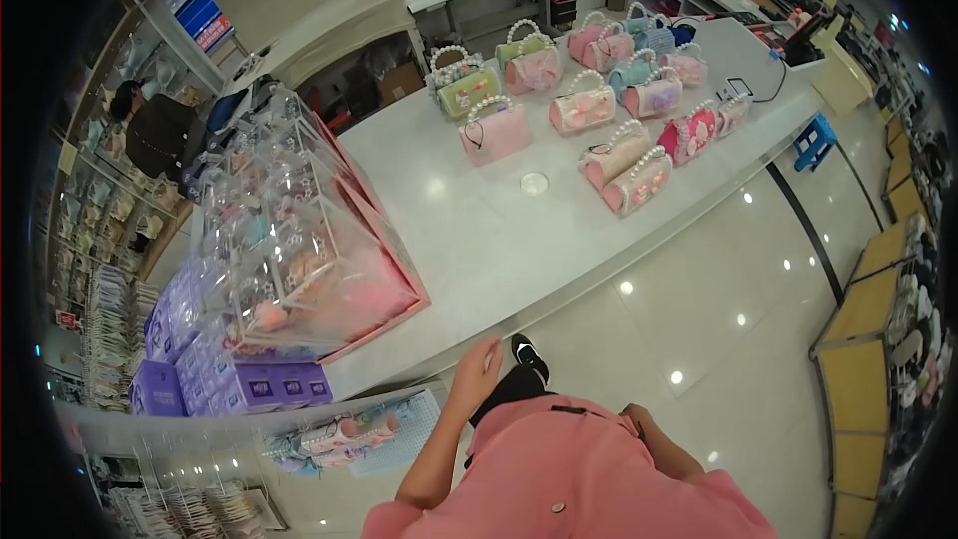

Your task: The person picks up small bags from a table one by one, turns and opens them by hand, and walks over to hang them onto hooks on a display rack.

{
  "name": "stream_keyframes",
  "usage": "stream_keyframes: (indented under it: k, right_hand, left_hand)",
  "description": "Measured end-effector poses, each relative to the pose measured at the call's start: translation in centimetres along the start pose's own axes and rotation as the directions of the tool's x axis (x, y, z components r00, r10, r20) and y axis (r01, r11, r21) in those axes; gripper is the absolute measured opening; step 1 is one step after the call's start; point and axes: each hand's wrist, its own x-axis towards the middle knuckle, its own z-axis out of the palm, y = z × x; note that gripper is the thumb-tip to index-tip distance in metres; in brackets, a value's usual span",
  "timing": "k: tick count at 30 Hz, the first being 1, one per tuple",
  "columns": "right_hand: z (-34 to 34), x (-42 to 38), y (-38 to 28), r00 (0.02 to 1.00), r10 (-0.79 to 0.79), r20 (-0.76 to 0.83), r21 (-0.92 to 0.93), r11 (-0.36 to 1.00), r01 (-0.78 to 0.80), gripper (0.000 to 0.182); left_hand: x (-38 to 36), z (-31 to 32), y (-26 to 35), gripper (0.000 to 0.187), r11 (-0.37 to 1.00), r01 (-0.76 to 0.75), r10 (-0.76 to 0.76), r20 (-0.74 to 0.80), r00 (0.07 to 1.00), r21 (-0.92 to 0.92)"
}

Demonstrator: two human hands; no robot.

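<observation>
My left hand (pixel 478 375) hangs beside the counter's front edge with its fingers stretched out and nothing in them. Close to my hip is my right hand (pixel 636 417); its fingers are mostly hidden. On the white counter (pixel 449 260) stand several small handbags with pearl handles. Among them are a pale pink bag (pixel 497 135), a green bag (pixel 469 92), a bright pink bag (pixel 689 135) and a pink bag with flower trim (pixel 639 185) near the front edge. A round whitish disc (pixel 535 184) lies on the countertop. Neither hand touches the bags.
A clear display case (pixel 299 240) with a pink base fills the counter's left end, beside stacked purple boxes (pixel 269 386). A blue stool (pixel 815 143) stands on the shiny floor. At the left is a person in dark clothing (pixel 160 135); display racks (pixel 858 379) line the right.
</observation>
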Motion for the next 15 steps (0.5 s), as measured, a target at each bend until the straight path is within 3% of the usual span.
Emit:
stream_keyframes:
  k: [4, 6, 10, 15]
  right_hand:
    - [-7.0, -0.8, -2.1, 0.988, 0.002, -0.156, 0.090, 0.996, 0.012, 0.043]
    - [-9.6, -1.9, -4.7, 0.883, -0.067, -0.465, 0.182, 0.969, 0.169, 0.038]
    - [-19.0, -5.6, -16.1, 0.822, -0.037, -0.568, 0.357, 0.889, 0.287, 0.032]
    - [-26.3, -10.1, -28.2, 0.812, -0.226, -0.538, 0.573, 0.608, 0.549, 0.034]
  left_hand:
    - [11.0, -1.4, 5.4, 0.032, 0.984, -0.161, 0.155, -0.079, 0.985, -0.076]
    - [16.4, -2.1, 6.3, 0.034, 0.965, -0.247, 0.229, -0.172, 0.958, -0.091]
    - [26.6, -3.1, 6.7, 0.043, 0.960, -0.277, 0.266, -0.397, 0.878, 0.031]
    - [37.3, -2.6, 6.6, 0.050, 0.925, -0.200, 0.361, -0.583, 0.728, 0.323]
